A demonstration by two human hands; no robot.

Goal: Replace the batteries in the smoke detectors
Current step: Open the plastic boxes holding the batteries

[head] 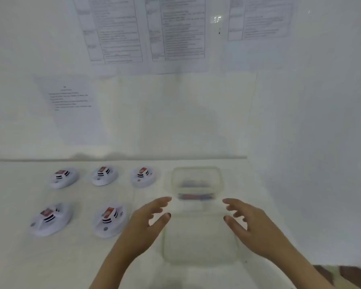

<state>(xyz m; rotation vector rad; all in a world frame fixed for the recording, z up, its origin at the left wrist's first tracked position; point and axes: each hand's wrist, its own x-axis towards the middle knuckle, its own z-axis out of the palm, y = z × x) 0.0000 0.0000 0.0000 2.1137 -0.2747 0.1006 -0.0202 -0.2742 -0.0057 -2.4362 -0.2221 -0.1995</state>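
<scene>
on the left of the white table (13, 257) sit five smoke detectors (107, 221), three far, two near. the left hand (148, 224), fingers spread, holds nothing; just beyond, a clear tub (196, 168) with blurred batteries (194, 197); the right hand (254, 230) likewise spread, empty.

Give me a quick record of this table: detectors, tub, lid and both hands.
smoke detectors: five on the table, three in the back row, two in front
tub: clear, open, right of the detectors
contents: red and blue, too blurred to name
lid: flat on the table, in front of the tub
left hand: open, left of the lid, holding nothing
right hand: open, right of the lid, holding nothing
</scene>
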